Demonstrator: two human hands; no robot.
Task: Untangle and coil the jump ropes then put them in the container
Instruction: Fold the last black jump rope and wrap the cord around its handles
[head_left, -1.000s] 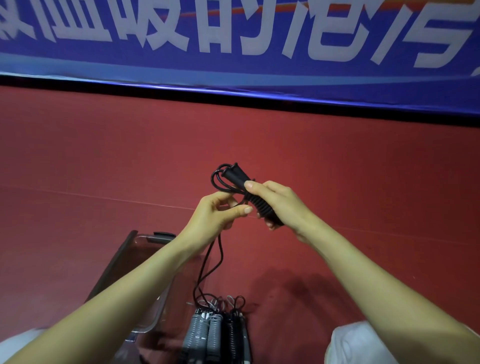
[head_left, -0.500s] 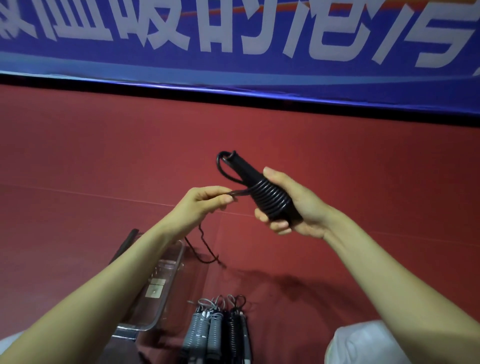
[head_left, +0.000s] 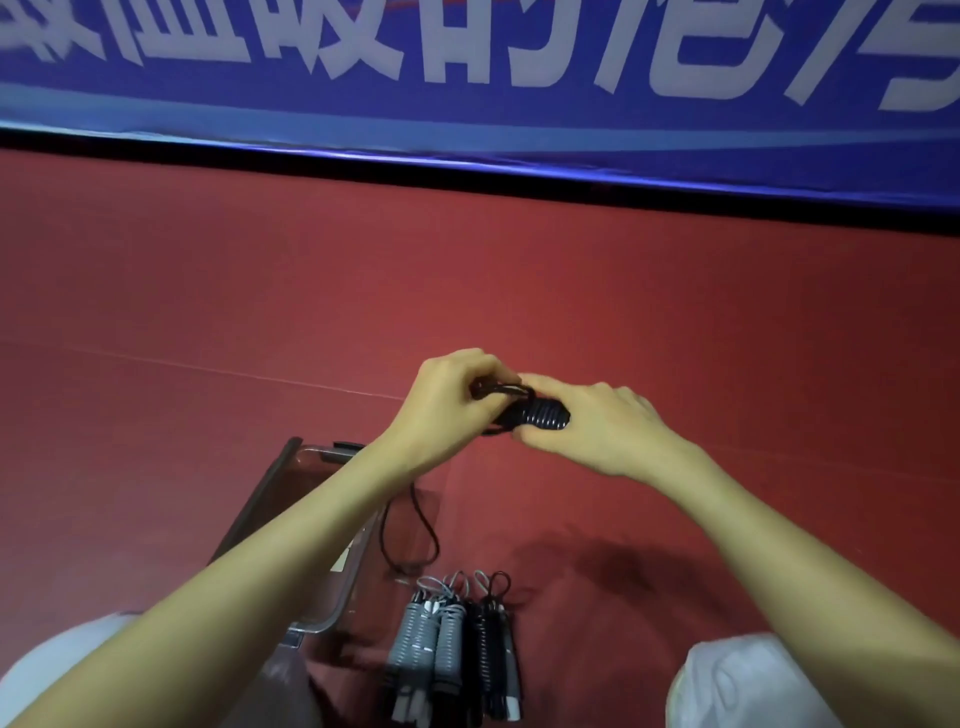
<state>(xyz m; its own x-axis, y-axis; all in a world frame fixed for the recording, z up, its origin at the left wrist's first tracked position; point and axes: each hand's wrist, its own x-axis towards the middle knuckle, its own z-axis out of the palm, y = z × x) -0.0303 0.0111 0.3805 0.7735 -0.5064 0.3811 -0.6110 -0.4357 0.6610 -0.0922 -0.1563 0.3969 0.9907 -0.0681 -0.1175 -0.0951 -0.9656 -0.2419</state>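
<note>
A black jump rope (head_left: 535, 413), its cord wound in tight turns around its handles, is held in the air above the red floor. My right hand (head_left: 597, 431) grips the wound bundle from the right. My left hand (head_left: 447, 405) pinches the cord at the bundle's left end, and a loose tail of cord (head_left: 415, 530) hangs down from it. Below, several coiled grey and black jump ropes (head_left: 452, 649) lie side by side inside a clear plastic container (head_left: 322, 618), whose far wall is partly hidden by my left forearm.
A clear lid with a dark edge (head_left: 270, 493) leans at the container's left. Red floor (head_left: 208, 312) stretches ahead to a blue banner with white characters (head_left: 467, 78). My knees in pale cloth (head_left: 748, 680) show at both lower corners.
Both hands have come together and lower. The left hand moved right onto the bundle's end, and the handle tip that stuck out is now covered. The hanging tail is shorter.
</note>
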